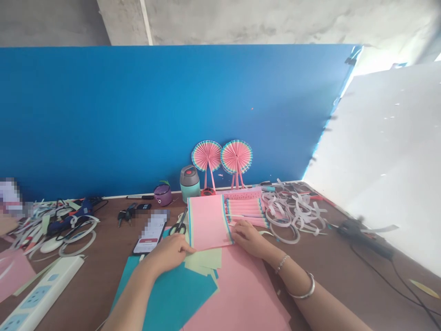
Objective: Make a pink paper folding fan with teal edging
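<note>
Pink bordered sheet [208, 223]: lower edge by pale green slips [206, 261]. Left hand [172, 252]: index at lower left corner. Right hand [248, 237]: at right edge. Grip, each: pinched or resting, I cannot tell. Risk: uneven pressure could skew or crease it.

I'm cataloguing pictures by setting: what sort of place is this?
Probably a craft worktable: two pleated fans stand before a blue partition, and scissors lie beside a bordered pink sheet.
</note>
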Demonstrator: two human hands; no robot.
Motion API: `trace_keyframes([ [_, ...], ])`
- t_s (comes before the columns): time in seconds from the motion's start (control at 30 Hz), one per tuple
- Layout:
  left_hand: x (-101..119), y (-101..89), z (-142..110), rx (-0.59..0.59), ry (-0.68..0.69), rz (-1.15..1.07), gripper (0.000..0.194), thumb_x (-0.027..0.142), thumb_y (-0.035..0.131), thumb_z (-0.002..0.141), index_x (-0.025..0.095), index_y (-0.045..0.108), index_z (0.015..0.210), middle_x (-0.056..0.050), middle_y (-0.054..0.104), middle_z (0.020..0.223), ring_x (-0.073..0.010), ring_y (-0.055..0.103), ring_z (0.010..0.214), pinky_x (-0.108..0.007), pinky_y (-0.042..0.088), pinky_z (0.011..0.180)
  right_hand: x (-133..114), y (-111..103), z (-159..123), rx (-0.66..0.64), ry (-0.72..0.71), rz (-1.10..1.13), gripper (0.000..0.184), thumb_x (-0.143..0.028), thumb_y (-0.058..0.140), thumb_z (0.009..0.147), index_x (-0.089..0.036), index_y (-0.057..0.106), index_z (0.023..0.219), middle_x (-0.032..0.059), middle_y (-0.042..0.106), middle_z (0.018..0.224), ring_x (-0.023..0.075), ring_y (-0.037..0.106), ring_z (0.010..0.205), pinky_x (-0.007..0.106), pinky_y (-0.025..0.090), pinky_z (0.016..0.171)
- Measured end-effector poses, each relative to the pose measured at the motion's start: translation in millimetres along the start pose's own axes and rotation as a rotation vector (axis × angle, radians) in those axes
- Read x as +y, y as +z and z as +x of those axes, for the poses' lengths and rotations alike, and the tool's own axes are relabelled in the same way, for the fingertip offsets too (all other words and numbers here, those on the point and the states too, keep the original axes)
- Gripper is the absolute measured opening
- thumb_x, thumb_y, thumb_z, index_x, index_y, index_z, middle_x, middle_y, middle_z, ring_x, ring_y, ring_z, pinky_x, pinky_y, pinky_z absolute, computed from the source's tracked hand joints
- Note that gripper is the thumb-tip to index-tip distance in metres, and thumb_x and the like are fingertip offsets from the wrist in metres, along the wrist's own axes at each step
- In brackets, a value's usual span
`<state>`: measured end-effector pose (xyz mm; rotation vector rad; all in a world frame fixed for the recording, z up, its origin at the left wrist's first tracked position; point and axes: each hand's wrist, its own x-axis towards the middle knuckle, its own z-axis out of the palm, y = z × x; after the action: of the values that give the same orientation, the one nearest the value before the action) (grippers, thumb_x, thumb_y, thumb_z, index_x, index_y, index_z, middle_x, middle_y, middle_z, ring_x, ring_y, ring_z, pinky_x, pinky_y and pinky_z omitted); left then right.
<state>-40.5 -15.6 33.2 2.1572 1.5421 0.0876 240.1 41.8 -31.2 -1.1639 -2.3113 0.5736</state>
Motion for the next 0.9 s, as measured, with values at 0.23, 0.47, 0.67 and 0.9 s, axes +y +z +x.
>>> trace_keyframes([
  [0.23, -2, 2.8, 3, 0.017, -0.011, -0.044, 0.046, 0.011, 0.038, 0.076, 0.032, 0.074, 0.092, -0.004, 0.064, 0.094, -0.0205, 0.056, 0.086, -0.028, 0.040, 0.072, -12, -3, -5, 0.010, 0.027, 0.052, 0.007, -0.020, 0.066, 0.073, -0.018, 0.060, 0.075, 0.0041, 0.053, 0.089, 0.0204, 0.050, 0.089, 0.033, 0.042, 0.080],
  [0.47, -2, 6.9, 6, 0.051, 0.009, -0.021, 0.043, 0.011, 0.039, 0.078, 0.029, 0.075, 0.093, -0.005, 0.063, 0.092, -0.0197, 0.055, 0.084, -0.027, 0.040, 0.072, -19, 0, -4, 0.036, -0.063, -0.026, 0.002, -0.017, 0.064, 0.075, -0.018, 0.063, 0.076, 0.0040, 0.054, 0.084, 0.0194, 0.050, 0.086, 0.032, 0.041, 0.077],
  [0.67, 9, 2.7, 3, 0.070, -0.012, 0.035, 0.044, 0.008, 0.037, 0.077, 0.029, 0.076, 0.084, -0.005, 0.062, 0.086, -0.0192, 0.055, 0.083, -0.026, 0.040, 0.070, -15, 1, -4, 0.033, -0.052, -0.024, 0.015, -0.018, 0.057, 0.081, -0.018, 0.068, 0.071, 0.0044, 0.056, 0.076, 0.0176, 0.051, 0.077, 0.029, 0.041, 0.069],
  [0.9, 8, 4.6, 4, 0.090, -0.006, 0.048, 0.046, 0.007, 0.036, 0.078, 0.029, 0.076, 0.087, -0.005, 0.063, 0.087, -0.0195, 0.056, 0.086, -0.028, 0.042, 0.073, -14, 1, -3, 0.048, -0.125, -0.147, 0.021, -0.002, 0.050, 0.076, -0.017, 0.064, 0.074, 0.0041, 0.059, 0.076, 0.0183, 0.051, 0.079, 0.029, 0.038, 0.071],
])
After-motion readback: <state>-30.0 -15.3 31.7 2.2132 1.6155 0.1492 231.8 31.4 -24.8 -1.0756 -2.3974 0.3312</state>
